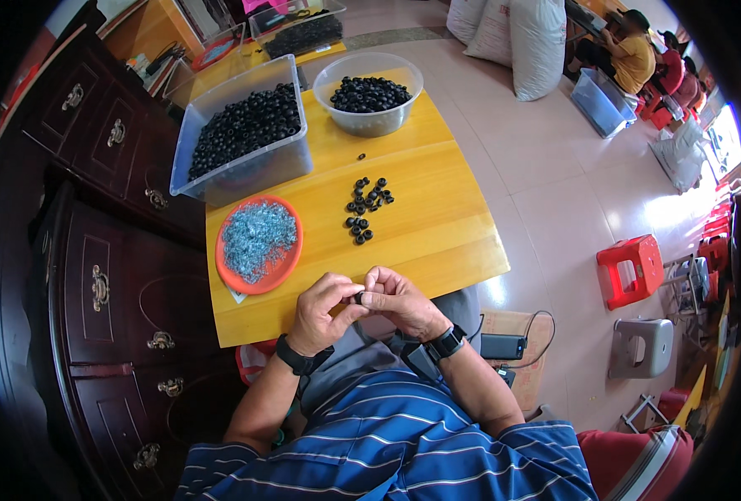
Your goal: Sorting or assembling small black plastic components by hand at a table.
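Note:
My left hand (pixel 319 313) and my right hand (pixel 402 306) meet over the near edge of the yellow table (pixel 437 250). Their thumbs and fingertips pinch a small black ring-shaped part (pixel 359 297), mostly covered by the fingers. Beyond them lies a loose group of similar black parts (pixel 361 224), with a single one (pixel 361 156) farther off. Left of the hands, a round orange plate (pixel 284 273) carries a tangled heap of small silvery-blue pieces (pixel 258 236), perhaps springs or clips; they are too fine to tell.
A clear plastic box (pixel 253 179) and a clear bowl (pixel 370 125), both filled with black parts, stand at the table's far side. Dark drawers (pixel 128 292) border the left. Stools (pixel 629 271) and sacks (pixel 539 50) occupy the floor at right; people (pixel 629 54) sit far right.

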`<state>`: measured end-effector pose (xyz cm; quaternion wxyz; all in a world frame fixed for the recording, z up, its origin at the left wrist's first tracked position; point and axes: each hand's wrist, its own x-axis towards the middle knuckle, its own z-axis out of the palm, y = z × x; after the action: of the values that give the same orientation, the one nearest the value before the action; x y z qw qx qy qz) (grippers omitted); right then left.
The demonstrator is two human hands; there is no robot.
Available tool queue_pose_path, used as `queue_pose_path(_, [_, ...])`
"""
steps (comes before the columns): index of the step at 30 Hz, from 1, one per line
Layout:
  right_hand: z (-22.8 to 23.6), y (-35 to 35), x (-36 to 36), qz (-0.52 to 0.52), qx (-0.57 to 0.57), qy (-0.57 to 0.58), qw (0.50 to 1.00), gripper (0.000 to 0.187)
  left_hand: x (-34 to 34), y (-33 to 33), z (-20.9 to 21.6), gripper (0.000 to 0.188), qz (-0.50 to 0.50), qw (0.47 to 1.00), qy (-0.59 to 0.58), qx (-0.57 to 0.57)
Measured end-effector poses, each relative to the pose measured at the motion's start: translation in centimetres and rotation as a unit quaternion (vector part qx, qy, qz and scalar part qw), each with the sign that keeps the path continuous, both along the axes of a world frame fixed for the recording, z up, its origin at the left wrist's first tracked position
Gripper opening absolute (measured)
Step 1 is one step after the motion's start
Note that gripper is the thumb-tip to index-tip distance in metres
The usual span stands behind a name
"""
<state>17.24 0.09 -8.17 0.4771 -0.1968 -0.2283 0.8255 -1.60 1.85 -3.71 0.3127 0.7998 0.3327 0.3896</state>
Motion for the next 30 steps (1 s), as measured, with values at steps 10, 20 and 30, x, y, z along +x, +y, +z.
queue_pose_path(10, [0.3, 0.2, 0.9, 0.032, 0.050, -0.043, 0.997, 0.014, 0.2, -0.5, 1.3, 0.032, -0.016, 0.998, 0.046, -0.042])
queue_pose_path(20, [0.7, 0.2, 1.6, 0.042, 0.061, -0.106, 0.992, 0.018, 0.2, 0.2, 1.5, 0.034, -0.041, 0.996, 0.075, -0.027])
queue_pose_path(30, [0.6, -0.4, 1.8, 0.050, 0.004, -0.112, 0.992, 0.030, 0.5, 0.6, 2.1, 0.032, -0.029, 0.999, 0.010, -0.009])
